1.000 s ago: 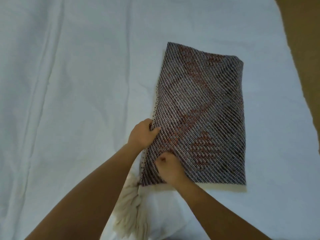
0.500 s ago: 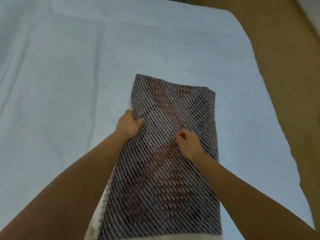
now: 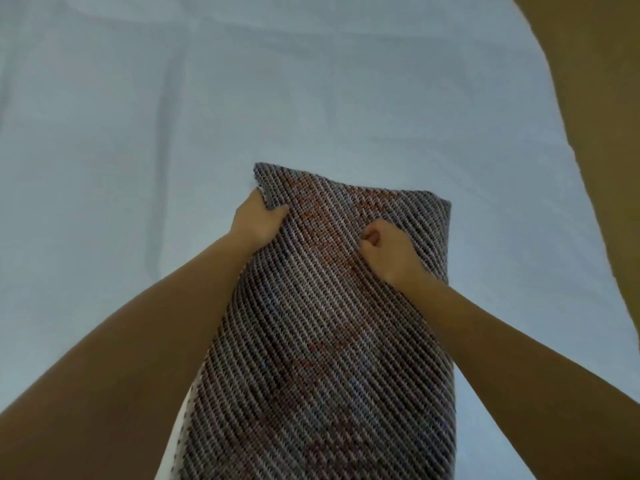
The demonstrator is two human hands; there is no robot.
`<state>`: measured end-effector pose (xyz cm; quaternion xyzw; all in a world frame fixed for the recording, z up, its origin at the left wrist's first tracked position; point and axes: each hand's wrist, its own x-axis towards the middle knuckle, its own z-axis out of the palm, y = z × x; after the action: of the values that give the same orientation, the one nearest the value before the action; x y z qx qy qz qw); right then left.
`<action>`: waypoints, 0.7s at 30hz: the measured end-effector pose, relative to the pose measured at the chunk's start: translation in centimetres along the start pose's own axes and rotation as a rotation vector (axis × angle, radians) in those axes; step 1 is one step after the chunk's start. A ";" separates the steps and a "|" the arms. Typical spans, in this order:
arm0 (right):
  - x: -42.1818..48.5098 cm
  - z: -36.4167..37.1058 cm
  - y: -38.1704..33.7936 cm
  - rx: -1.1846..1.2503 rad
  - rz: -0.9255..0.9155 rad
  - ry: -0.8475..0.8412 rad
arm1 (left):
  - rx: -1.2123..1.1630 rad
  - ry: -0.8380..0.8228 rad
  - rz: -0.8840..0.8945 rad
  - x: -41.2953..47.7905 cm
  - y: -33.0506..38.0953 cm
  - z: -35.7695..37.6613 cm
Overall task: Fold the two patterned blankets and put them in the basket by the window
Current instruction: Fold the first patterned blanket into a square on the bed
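Left hand (image 3: 258,221) clamps the folded blanket (image 3: 322,327) at its upper-left edge; right hand (image 3: 389,251) fingers grip cloth at frame center, over the white sheet (image 3: 138,133).

One head-worn view looked forward and steeply down from above the person's own forearms, close over the bed (image 3: 173,133). The wide lens curved the bed's right edge, with brown floor (image 3: 595,98) showing beyond it. Both arms entered from the bottom corners, and the patterned blanket (image 3: 329,341) ran out of the bottom edge.
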<state>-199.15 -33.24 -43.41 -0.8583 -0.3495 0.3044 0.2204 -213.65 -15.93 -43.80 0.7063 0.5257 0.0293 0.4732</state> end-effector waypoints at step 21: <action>7.6 -7.2 5.4 -0.190 0.239 0.454 | -0.341 0.007 -0.123 3.0 0.5 -0.8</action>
<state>-187.41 -32.46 -44.24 -0.9565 -0.2146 0.0938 0.1739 -212.32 -13.12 -44.39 0.5823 0.5567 0.0915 0.5853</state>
